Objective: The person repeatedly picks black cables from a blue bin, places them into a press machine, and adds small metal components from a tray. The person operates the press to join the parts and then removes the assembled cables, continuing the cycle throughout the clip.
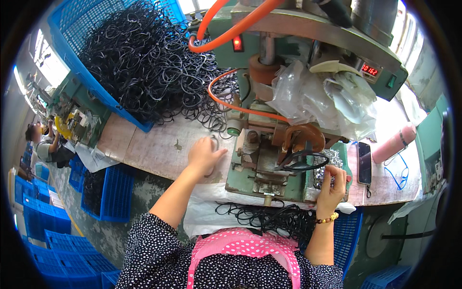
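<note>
A green bench press [240, 180] stands in front of me. A black looped strap [308, 167] sticks out of its working area to the right. My right hand [331, 189] is at the tray of small shiny metal pieces [319, 177], thumb and fingers pinched together close to the strap's end; what they hold, if anything, is too small to name. On the table left of the press rests my left hand [204, 156], its fingers curled beside a thin dark loop [214, 140]. Whether it grips that loop is hidden.
A blue crate [122, 113] spills tangled black straps [144, 62] across the back left. More straps [269, 216] lie before my apron. Orange hoses [226, 108] and plastic bags [327, 96] hang on the press. At right are a phone [364, 163], pink bottle [394, 143] and blue-framed glasses [399, 176].
</note>
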Demonstrator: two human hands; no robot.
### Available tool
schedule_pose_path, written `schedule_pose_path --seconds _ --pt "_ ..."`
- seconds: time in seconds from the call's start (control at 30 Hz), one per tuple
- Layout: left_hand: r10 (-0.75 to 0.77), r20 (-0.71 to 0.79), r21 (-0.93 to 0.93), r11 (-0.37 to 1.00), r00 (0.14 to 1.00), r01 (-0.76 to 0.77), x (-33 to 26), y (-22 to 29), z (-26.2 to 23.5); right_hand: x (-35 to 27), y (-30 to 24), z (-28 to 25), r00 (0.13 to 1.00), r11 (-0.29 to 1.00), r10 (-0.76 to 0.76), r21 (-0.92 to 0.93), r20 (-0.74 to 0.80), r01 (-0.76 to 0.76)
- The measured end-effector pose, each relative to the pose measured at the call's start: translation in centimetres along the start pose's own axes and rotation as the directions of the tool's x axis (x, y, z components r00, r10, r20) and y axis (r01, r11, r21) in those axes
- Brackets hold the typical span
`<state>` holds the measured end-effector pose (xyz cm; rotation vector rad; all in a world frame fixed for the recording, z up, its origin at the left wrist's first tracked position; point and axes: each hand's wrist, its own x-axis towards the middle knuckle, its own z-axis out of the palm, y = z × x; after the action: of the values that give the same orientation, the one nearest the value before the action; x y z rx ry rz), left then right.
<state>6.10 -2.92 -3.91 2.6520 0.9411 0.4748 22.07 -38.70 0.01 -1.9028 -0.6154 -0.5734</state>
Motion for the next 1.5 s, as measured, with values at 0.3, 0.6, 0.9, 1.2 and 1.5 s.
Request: schedule_pose_path --seconds 0.3,0.6,0.9,1.2,1.5 --pt "0.165 -0.004 0.057 0.985 0.986 -0.164 -2.0 1.4 -3.8 0.0 0.0 -0.5 0.998 0.998 -0.064 -0.005 0.006 0.064" --pt "-0.103 -0.287 -0.65 0.752 0.952 -0.115 -5.2 7.8 -14.0 1.2 -2.8 -1.2 0.998 0.97 0.065 0.233 0.015 -0.067" --pt "-0.065 -0.541 -0.808 0.317 0.839 -0.496 -5.8 15.0 -15.4 3.3 -9.5 0.7 0.98 0.769 0.042 0.62 0.195 -0.157" --pt "0.098 -0.424 -0.879 0.197 0.901 -0.435 -4.1 15.5 -15.1 2.4 -10.9 2.3 0.962 0.768 0.044 0.607 0.271 -0.206" --pt "0.083 -0.458 -0.841 0.281 0.885 -0.462 -3.8 15.7 -14.6 1.0 -12.2 3.7 0.934 0.607 0.13 0.718 0.333 -0.34"
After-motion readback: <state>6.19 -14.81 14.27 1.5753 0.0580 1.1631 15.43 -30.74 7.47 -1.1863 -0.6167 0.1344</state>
